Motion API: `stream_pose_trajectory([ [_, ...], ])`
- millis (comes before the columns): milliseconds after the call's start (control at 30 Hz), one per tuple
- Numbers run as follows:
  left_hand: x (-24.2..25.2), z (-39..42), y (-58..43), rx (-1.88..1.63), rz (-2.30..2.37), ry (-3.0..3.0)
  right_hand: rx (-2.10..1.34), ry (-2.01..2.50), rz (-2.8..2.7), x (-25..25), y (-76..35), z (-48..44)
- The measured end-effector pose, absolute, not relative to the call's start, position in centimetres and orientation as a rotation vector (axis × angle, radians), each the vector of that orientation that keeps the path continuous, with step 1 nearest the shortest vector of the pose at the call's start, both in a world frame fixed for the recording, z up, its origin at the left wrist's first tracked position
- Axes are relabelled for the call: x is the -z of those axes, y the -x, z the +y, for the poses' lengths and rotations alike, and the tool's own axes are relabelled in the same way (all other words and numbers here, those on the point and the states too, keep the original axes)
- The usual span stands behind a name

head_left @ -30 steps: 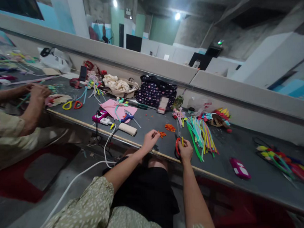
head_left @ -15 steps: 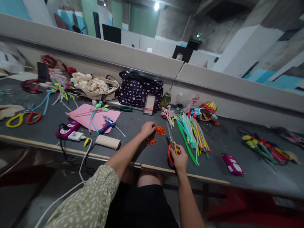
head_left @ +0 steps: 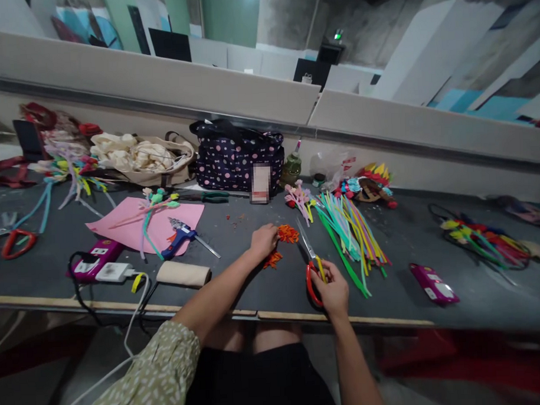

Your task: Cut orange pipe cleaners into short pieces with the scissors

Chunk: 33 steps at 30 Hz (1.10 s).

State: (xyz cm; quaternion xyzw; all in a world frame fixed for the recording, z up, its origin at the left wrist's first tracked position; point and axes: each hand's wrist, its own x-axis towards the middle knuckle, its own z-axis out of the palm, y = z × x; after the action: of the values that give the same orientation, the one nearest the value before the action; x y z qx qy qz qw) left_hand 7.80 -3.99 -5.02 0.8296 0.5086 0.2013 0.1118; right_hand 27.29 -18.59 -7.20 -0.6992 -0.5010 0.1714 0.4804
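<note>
Right grip [head_left: 334, 289] closes around idle-looking scissors [head_left: 313, 257]; left grip [head_left: 265, 241], openness and hold unclear, has shifted from nearer orange pieces [head_left: 273, 259] to farther orange pile [head_left: 289, 234].

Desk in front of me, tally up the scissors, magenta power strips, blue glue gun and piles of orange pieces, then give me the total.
Scissors: 2, one of them in the right hand
Magenta power strips: 2
Blue glue gun: 1
Piles of orange pieces: 2
Total: 7
</note>
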Motion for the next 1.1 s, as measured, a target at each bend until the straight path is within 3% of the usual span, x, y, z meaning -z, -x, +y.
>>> stream_pose_trajectory([
  [333, 4.9, -3.9, -7.9, -0.702, 1.448, -2.378, -0.395, 1.688, -1.203, 7.1, -27.2, -18.5],
  [767, 6.6, -2.5, -7.6, -1.127, 1.192, -1.8, -0.37, 1.719, -1.224, 6.7, -27.0, -18.6],
  [1100, 6.0, -2.3, -6.9, -1.267, 1.006, -1.427, -0.379, 1.734, -1.283, 6.8, -26.9, -18.6],
])
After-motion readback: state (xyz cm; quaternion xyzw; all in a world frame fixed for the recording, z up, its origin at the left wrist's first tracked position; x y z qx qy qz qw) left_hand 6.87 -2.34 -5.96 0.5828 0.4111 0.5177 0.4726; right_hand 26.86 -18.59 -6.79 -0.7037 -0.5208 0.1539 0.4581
